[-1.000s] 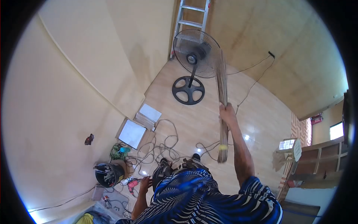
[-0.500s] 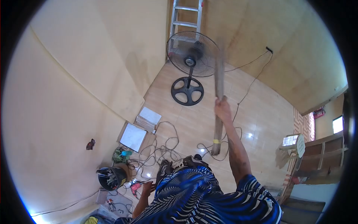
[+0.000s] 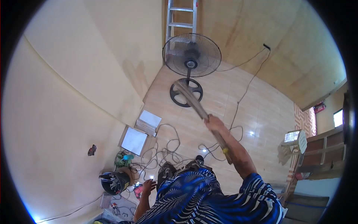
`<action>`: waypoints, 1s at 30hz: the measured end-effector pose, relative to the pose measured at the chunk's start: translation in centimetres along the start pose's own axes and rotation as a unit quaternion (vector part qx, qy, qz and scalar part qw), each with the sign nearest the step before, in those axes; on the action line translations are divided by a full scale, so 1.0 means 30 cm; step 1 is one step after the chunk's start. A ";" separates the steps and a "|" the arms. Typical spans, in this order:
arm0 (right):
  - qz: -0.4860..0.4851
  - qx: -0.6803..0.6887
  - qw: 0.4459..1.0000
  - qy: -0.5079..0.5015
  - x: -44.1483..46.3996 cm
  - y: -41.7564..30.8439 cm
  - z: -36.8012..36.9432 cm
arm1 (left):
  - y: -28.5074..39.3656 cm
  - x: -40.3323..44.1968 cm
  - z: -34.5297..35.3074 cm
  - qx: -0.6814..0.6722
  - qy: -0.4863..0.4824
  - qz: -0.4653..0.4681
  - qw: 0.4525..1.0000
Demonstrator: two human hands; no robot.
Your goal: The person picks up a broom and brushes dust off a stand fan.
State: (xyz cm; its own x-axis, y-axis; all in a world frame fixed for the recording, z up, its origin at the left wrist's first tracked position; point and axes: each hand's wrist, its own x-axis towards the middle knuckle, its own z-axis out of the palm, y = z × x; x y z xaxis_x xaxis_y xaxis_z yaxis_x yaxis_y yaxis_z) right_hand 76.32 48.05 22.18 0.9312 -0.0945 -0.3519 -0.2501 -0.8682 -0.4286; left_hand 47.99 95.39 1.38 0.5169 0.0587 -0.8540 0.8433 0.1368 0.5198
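My right hand (image 3: 214, 123) is wrapped round a long strip of wood (image 3: 192, 100), which looks like it may be several thin lengths together. A yellow band (image 3: 225, 150) sits near its lower end. The wood slants from beside my forearm up to the left, its far end in front of the base of a black standing fan (image 3: 191, 64). My left hand (image 3: 149, 185) hangs low by my left side, fingers loosely apart, with nothing in it. Behind it lies a pink-red thing (image 3: 138, 191), partly hidden.
White tiles (image 3: 134, 140) lie stacked along the left wall. A black bucket (image 3: 113, 183) of tools stands below them. Cords (image 3: 169, 143) loop across the floor near my feet. An aluminium ladder (image 3: 181, 25) leans behind the fan; a small stool-like thing (image 3: 296, 140) is at right.
The strip of wood has swung from nearly upright to a leftward slant, its upper end now lower. My right hand has shifted slightly left and down. My left hand stays low.
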 end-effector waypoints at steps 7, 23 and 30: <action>0.023 0.025 0.990 0.138 0.074 0.159 -0.325 | -0.076 -0.090 -0.057 0.000 0.026 -0.039 0.999; 0.054 0.114 0.953 0.275 0.029 0.100 -0.538 | -0.090 -0.022 0.043 0.141 0.013 0.135 0.981; 0.046 0.403 0.913 0.046 0.077 0.054 -0.425 | -0.089 -0.048 0.036 0.215 -0.044 0.226 0.949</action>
State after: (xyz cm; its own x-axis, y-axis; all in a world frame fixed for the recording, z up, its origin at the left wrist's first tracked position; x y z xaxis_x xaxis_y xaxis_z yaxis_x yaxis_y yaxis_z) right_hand 81.44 40.21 31.27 0.9052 -0.2224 -0.3622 -0.4081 -0.2171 -0.8867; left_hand 45.15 93.86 1.24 0.8346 -0.0698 -0.5464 0.5048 -0.3001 0.8094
